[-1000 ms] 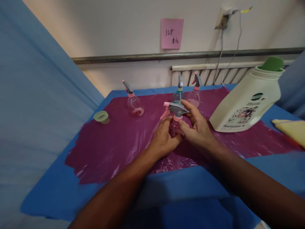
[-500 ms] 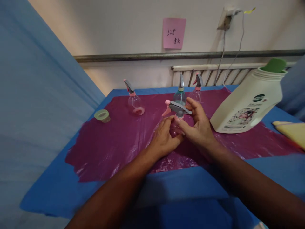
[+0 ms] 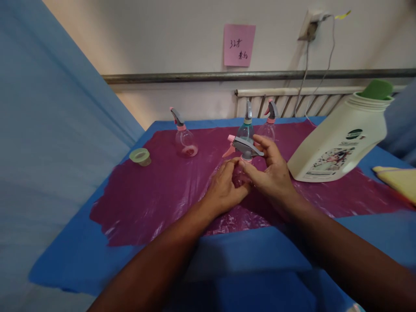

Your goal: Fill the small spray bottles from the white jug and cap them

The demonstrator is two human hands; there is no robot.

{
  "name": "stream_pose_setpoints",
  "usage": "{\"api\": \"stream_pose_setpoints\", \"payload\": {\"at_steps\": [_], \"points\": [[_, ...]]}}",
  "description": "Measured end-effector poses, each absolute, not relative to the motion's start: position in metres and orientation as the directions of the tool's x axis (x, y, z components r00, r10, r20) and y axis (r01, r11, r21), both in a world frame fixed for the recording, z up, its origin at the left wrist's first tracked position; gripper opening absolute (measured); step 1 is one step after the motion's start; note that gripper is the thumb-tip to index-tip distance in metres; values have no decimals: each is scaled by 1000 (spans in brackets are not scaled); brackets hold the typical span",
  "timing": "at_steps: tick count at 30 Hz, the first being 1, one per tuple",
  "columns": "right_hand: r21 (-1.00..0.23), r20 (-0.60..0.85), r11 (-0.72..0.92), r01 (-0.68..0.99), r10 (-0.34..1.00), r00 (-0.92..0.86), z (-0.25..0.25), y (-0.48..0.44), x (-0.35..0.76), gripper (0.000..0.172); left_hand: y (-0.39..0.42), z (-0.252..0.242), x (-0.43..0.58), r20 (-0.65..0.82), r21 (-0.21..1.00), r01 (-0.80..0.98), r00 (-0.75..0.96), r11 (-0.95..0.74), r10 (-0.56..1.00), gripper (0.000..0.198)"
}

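Note:
Between my two hands stands a clear spray bottle [image 3: 239, 177] with a grey and pink trigger head [image 3: 246, 146] pointing left. My left hand [image 3: 224, 188] is wrapped round the bottle's body, which it partly hides. With thumb and fingers, my right hand [image 3: 271, 169] grips the pink collar [image 3: 246, 159] under the trigger head. Just behind are a teal spray bottle [image 3: 245, 130] and a clear one with a pink collar [image 3: 269, 125]. Another clear spray bottle [image 3: 186, 143] with some pinkish content stands to the left.
A large cream jug [image 3: 338, 138] with a green piece in its mouth stands tilted at right. A small pale green cup [image 3: 141, 157] sits at left on the purple plastic sheet [image 3: 136, 203]. A yellow cloth [image 3: 398, 180] lies far right. Blue curtain [image 3: 48, 151] hangs at left.
Both hands keep their hold on the spray bottle. The trigger head looks turned very slightly; the whole view has shifted a little.

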State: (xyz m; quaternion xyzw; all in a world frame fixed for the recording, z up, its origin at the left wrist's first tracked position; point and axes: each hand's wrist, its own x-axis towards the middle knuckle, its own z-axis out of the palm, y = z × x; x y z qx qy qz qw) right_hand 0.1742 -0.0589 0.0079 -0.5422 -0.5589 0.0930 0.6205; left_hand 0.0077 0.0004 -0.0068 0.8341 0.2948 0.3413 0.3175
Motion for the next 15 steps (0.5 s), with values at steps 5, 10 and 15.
{"api": "stream_pose_setpoints", "payload": {"at_steps": [5, 10, 15], "points": [[-781, 573, 389, 488, 758, 313, 10, -62, 173, 70, 0, -7, 8, 358, 738, 291, 596, -609, 718, 67], [-762, 595, 373, 529, 725, 347, 11, -60, 174, 67, 1, -7, 8, 385, 728, 265, 604, -632, 698, 65], [-775, 577, 395, 493, 760, 299, 9, -62, 177, 71, -1, -4, 8, 361, 734, 288, 602, -615, 712, 64]]}}
